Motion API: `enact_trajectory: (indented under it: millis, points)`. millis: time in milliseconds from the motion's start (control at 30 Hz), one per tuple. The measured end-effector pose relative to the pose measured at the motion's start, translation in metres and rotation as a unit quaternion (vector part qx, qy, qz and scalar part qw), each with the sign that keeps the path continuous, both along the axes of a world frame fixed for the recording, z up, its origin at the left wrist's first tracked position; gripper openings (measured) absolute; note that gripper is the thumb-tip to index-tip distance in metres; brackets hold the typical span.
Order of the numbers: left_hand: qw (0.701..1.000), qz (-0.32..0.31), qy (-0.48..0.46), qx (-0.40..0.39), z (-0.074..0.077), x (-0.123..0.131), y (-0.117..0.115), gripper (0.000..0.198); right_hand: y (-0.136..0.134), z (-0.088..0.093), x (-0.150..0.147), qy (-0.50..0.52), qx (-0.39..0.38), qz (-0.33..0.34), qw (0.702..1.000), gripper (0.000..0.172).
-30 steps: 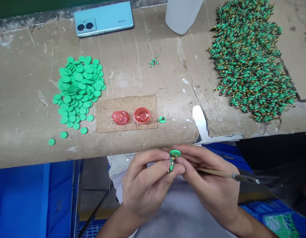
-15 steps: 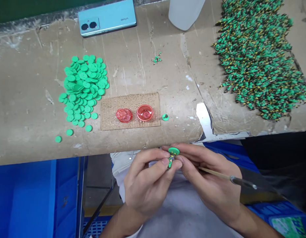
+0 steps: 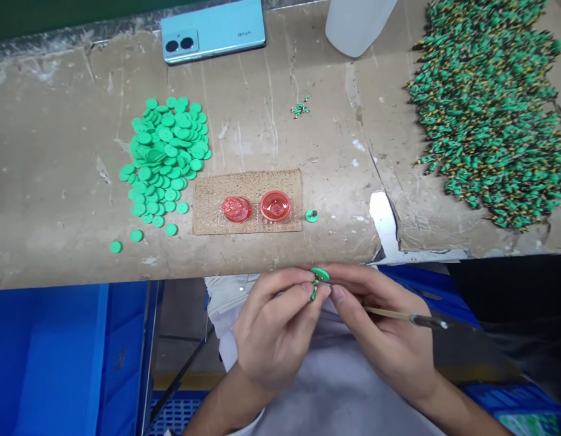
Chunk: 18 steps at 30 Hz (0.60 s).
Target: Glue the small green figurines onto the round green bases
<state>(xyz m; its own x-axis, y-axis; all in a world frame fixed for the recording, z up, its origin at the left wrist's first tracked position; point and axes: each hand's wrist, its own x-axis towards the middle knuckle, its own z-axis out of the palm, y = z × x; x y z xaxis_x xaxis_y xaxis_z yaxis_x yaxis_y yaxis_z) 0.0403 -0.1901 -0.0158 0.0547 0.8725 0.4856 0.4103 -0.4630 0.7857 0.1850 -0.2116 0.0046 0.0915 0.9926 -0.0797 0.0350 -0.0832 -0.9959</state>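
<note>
In front of my body, below the table edge, my left hand [image 3: 275, 321] is closed, its fingertips pinching a tiny green, black and yellow figure [image 3: 313, 292]. A round green disc [image 3: 321, 274] sits just above the figure, between the fingertips of both hands. My right hand [image 3: 382, 327] is closed around a thin wooden stick [image 3: 387, 313] with a dark, shiny rear end; its front tip is hidden by the fingers. Which hand bears the disc I cannot tell.
On the table, a pile of green discs [image 3: 166, 151] lies left of a brown pad [image 3: 207, 212] with two red cups [image 3: 275, 207]. One disc with a dark bit [image 3: 311, 215] lies beside it. A phone [image 3: 216, 36], a white container [image 3: 357, 24] and a heap of tiny figures [image 3: 489, 109] stand farther back.
The table's contents have shifted slightly right in view as the head turned. The disc is tilted more, and the stick's rear end has moved a little left and up. Both hands keep their grip.
</note>
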Motion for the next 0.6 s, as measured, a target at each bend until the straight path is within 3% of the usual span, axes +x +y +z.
enact_trajectory:
  millis: [367,600]
  points:
    - [0.997,0.015,-0.072,-0.004,-0.005,0.006,0.006,0.014,-0.003,-0.008,-0.007,0.076,0.001,-0.006,0.997,0.035]
    - [0.998,-0.014,-0.059,-0.013,-0.005,0.005,0.009,0.017,-0.008,-0.019,-0.002,0.047,0.027,-0.002,0.999,0.035]
